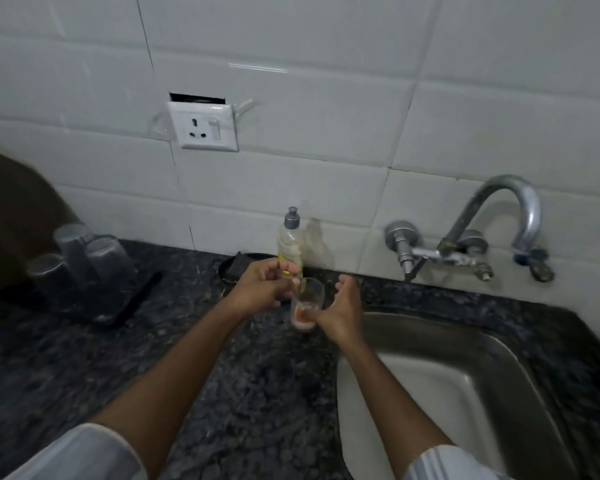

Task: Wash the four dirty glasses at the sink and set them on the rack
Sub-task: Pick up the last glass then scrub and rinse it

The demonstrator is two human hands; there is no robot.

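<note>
Behind — soap bottle (pixel 290 242), tap (pixel 499 233)

- I see a clear glass (pixel 307 303) in the middle of the frame, with orange-red stuff at its bottom.
- The counter (pixel 250 386) across the lower frame is dark grey with little black and pale speckles.
- The wall tiles (pixel 326 109) across the top are white with thin dark lines between them.
- The socket plate (pixel 203 125) in the upper left is white with black holes.
- The soap bottle (pixel 290 242) in the middle is clear and yellowish with a grey cap.
- The tap (pixel 492 230) on the right is shiny silver-grey.
- The sink (pixel 499 362) at the lower right is dull silver.
- The upside-down glasses (pixel 80 258) on the left look grey.
- My sleeves (pixel 84 455) at the bottom are pale grey-white; the right one has faint stripes.
</note>
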